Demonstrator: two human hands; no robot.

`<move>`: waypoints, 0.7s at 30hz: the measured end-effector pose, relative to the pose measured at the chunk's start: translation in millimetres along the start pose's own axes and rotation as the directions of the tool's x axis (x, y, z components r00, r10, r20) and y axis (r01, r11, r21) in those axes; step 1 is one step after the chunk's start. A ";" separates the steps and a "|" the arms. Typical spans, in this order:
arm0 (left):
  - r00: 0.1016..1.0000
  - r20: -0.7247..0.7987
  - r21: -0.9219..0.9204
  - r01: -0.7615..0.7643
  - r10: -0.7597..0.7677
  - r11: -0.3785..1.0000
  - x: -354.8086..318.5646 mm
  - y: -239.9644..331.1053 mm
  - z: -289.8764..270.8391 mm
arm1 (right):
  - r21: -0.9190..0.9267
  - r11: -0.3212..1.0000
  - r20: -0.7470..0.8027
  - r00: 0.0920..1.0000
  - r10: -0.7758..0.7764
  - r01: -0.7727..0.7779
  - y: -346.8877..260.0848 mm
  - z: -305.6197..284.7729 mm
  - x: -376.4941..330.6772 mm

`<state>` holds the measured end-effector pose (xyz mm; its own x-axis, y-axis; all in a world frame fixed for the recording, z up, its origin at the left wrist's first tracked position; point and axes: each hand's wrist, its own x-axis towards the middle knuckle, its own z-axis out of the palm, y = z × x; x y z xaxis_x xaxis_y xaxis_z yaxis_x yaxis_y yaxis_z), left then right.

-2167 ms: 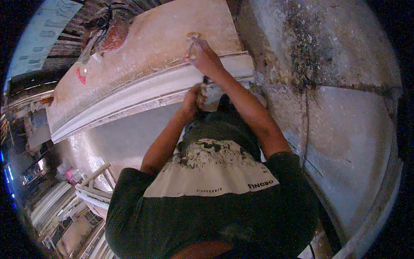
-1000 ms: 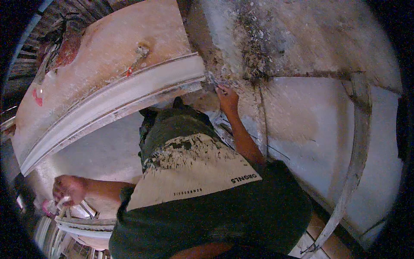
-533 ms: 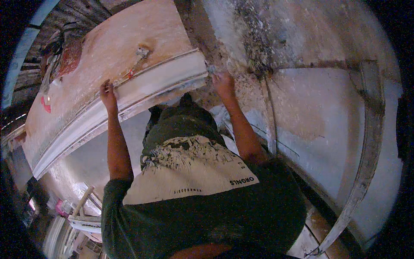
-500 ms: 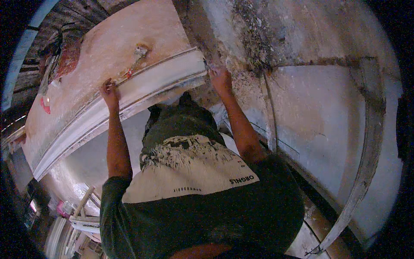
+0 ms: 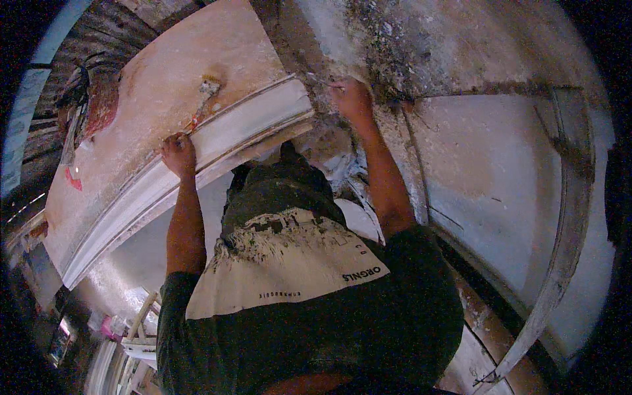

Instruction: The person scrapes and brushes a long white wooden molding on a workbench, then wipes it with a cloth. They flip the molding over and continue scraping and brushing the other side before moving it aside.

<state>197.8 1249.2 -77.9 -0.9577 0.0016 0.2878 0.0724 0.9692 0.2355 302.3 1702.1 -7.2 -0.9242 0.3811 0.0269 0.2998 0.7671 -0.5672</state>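
Note:
A long white moulding strip [image 5: 224, 128] with ridged edges lies along the near edge of a stained tabletop [image 5: 164, 72]. Over its far edge rests my left hand [image 5: 178, 157], fingers curled in; whatever they may pinch is hidden. Just beyond those fingers lies a paintbrush [image 5: 209, 87] with pale bristles and a reddish handle, its handle end close to my fingertips. My right hand [image 5: 355, 102] is raised past the strip's right end, closed around a thin, light-coloured tool [image 5: 320, 80] that points left toward the strip. Its exact kind is too small to tell.
At the right stands a pale wall panel [image 5: 480, 164] with a curved wooden strip [image 5: 566, 224] in front. Crumbly debris [image 5: 382, 46] covers the surface beyond my right hand. A red-and-white scrap [image 5: 74, 178] lies at the table's left. Pale frames [image 5: 141, 336] stand lower left.
My left hand has slid right along the strip, nearer the paintbrush handle. My right hand has moved right, away from the strip's end, and the thin tool now shows more plainly.

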 end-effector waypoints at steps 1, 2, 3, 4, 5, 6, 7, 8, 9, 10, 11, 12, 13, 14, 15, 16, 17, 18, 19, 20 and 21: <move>1.000 0.006 -0.002 0.017 -0.017 1.000 -1.6 -0.9 -1.0 | -0.025 1.000 0.008 1.000 -0.004 0.004 -5.5 -18.8 -1.5; 1.000 0.014 -0.013 0.020 -0.020 1.000 0.0 3.1 -1.2 | 0.019 0.999 0.002 1.000 0.026 -0.026 10.3 -15.5 -7.6; 0.999 0.021 -0.024 0.025 -0.025 0.999 1.4 7.0 -1.6 | -0.018 0.997 0.074 0.994 0.079 -0.078 21.0 -5.4 -9.3; 0.999 0.027 -0.037 0.030 -0.029 0.999 1.1 11.4 -6.1 | -0.052 0.991 0.152 0.980 0.129 -0.123 17.7 5.5 -10.2; 0.999 0.040 -0.055 0.024 -0.022 0.998 5.3 19.8 -10.8 | -0.093 0.980 0.221 0.956 0.193 -0.177 11.9 12.4 -12.7; 0.999 0.052 -0.074 0.017 -0.013 0.997 8.0 24.9 -12.8 | -0.147 0.972 0.194 0.958 0.209 -0.182 6.9 17.6 -17.0; 0.998 0.069 -0.044 0.015 -0.012 0.999 5.2 20.5 -12.9 | -0.194 0.965 0.171 0.963 0.209 -0.175 -4.9 21.8 -21.7; 0.997 0.079 -0.014 0.016 -0.015 1.000 4.1 15.1 -9.2 | -0.240 0.957 0.147 0.969 0.200 -0.162 -19.6 22.9 -21.8; 0.996 0.090 0.016 0.017 -0.018 1.000 4.2 9.4 -5.7 | -0.221 0.968 0.105 0.984 0.146 -0.120 -33.5 20.5 -27.7; 0.998 0.066 0.024 0.016 -0.018 1.000 3.5 4.9 -3.2 | -0.207 0.975 0.069 0.993 0.092 -0.076 -51.1 13.4 -39.5; 0.999 0.047 0.030 0.009 -0.011 1.000 2.9 4.1 -0.7 | -0.198 0.980 0.039 0.999 0.035 -0.026 -55.0 14.9 -51.9; 1.000 0.027 0.035 0.003 -0.003 0.999 1.7 2.1 0.5 | -0.189 0.982 0.012 1.000 -0.022 0.024 -60.4 17.2 -65.4; 0.999 0.044 0.019 0.010 -0.011 1.000 2.7 8.7 -3.0 | -0.190 0.978 -0.013 0.996 -0.084 0.080 -50.3 31.1 -81.0; 0.998 0.062 0.002 0.015 -0.015 1.000 4.9 19.1 -10.0 | -0.193 0.972 -0.039 0.989 -0.144 0.134 -38.6 44.5 -92.2; 0.997 0.077 -0.009 0.026 -0.025 1.000 5.4 23.6 -15.3 | -0.235 0.939 -0.074 0.959 -0.275 0.251 -21.8 53.7 -95.6; 0.999 0.049 -0.037 0.007 -0.006 0.999 3.4 20.0 -12.9 | -0.277 0.888 -0.102 0.908 -0.406 0.366 -1.8 60.0 -95.2; 1.000 0.017 -0.062 -0.015 0.016 0.998 2.7 14.9 -7.9 | -0.237 0.915 -0.161 0.915 -0.370 0.328 -1.7 59.0 -92.5; 0.999 -0.014 -0.086 -0.038 0.037 0.996 2.2 8.4 -4.2 | -0.191 0.938 -0.215 0.920 -0.329 0.291 -1.7 57.3 -92.3; 1.000 -0.006 -0.053 -0.023 0.022 0.998 1.7 7.6 -5.7 | -0.045 0.994 -0.265 0.958 -0.109 0.101 -17.0 43.9 -87.5; 1.000 0.006 -0.025 -0.015 0.016 1.000 1.6 13.4 -8.3 | 0.107 0.989 -0.283 0.950 0.128 -0.101 -26.1 34.6 -88.1; 1.000 0.019 0.004 -0.008 0.008 1.000 2.4 16.7 -10.4 | 0.111 0.994 -0.224 0.974 0.030 -0.005 -28.6 36.5 -93.0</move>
<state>199.6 1262.8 -63.7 -0.9622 0.0141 0.2719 0.0791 0.9700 0.2297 371.0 1625.9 -23.5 -0.8384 0.5098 0.1931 0.2763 0.7028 -0.6555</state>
